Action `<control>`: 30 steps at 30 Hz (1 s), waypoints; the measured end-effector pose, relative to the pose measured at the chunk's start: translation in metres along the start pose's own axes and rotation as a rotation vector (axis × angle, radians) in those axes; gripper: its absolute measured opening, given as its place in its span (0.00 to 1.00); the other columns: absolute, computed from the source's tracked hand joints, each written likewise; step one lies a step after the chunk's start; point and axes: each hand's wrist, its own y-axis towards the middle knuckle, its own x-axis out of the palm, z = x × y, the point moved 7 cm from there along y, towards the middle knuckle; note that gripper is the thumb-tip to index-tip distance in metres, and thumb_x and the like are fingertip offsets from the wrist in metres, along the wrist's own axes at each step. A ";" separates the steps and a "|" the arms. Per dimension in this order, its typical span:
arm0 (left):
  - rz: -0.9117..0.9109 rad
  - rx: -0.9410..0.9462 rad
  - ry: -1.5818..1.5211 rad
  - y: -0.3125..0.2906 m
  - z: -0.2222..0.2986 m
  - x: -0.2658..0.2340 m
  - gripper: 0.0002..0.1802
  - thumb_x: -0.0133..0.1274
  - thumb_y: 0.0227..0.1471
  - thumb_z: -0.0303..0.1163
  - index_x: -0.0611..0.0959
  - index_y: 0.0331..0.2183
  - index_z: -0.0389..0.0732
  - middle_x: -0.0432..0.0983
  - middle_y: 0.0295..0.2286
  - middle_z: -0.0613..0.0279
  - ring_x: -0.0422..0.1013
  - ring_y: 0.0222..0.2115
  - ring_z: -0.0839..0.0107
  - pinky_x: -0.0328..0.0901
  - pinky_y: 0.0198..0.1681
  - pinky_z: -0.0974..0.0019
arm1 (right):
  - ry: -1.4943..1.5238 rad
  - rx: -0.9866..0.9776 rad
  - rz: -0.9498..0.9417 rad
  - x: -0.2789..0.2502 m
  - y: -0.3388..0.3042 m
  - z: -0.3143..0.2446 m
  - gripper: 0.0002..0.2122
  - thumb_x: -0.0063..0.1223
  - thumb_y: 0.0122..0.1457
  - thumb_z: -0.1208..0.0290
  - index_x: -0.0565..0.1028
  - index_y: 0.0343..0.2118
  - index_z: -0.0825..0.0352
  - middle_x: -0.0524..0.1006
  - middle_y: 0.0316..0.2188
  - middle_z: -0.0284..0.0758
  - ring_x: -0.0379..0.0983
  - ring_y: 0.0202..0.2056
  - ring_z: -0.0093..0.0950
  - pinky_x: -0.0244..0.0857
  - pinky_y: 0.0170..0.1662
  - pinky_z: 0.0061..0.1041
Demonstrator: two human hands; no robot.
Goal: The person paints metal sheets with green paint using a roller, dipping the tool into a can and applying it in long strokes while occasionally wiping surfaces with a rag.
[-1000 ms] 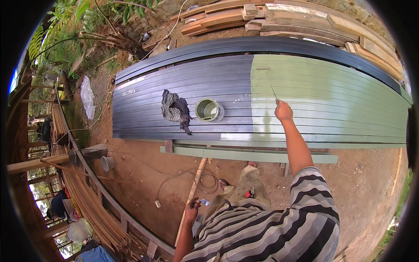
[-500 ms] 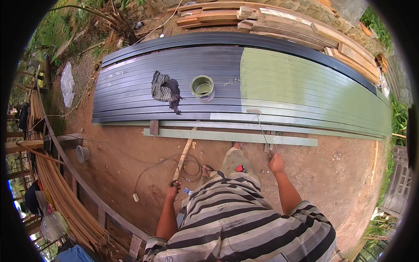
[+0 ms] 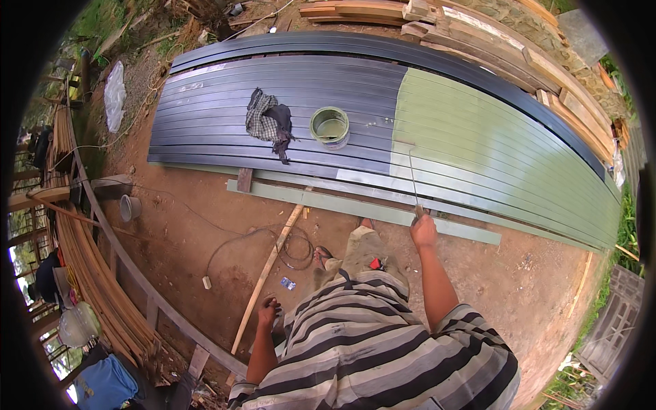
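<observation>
My right hand point(image 3: 424, 232) is closed around the handle of a small paint roller point(image 3: 413, 179). Its thin rod reaches away from me, and its narrow head rests on a wide row of boards point(image 3: 328, 89). Pale green paint covers the boards' right part, while the left part is dark blue-grey. Left of the green edge stands an open paint bucket point(image 3: 329, 127) with green paint inside. My left hand point(image 3: 269, 311) hangs low at my side, fingers loosely curled, with nothing visible in it. A checked grey cloth point(image 3: 268, 123) lies crumpled left of the bucket.
A narrow green board point(image 3: 362, 209) lies along the near side of the row. On the dirt are a coiled cable point(image 3: 294, 249), a long wooden strip point(image 3: 270, 266) and a small grey bucket point(image 3: 130, 208). Stacked timber point(image 3: 492, 55) lines the far side; a curved rail point(image 3: 130, 290) runs left.
My right hand has moved slightly away from me, carrying the roller head farther onto the boards. My left hand has dropped a little lower. The whole view has tilted.
</observation>
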 end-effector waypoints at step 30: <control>-0.041 0.188 0.149 -0.056 0.099 0.089 0.24 0.51 0.57 0.40 0.74 0.51 0.37 0.78 0.39 0.50 0.75 0.36 0.66 0.67 0.40 0.65 | -0.027 -0.056 -0.011 -0.038 0.241 -0.085 0.16 0.35 0.62 0.66 0.73 0.48 0.60 0.77 0.42 0.47 0.73 0.46 0.48 0.68 0.48 0.46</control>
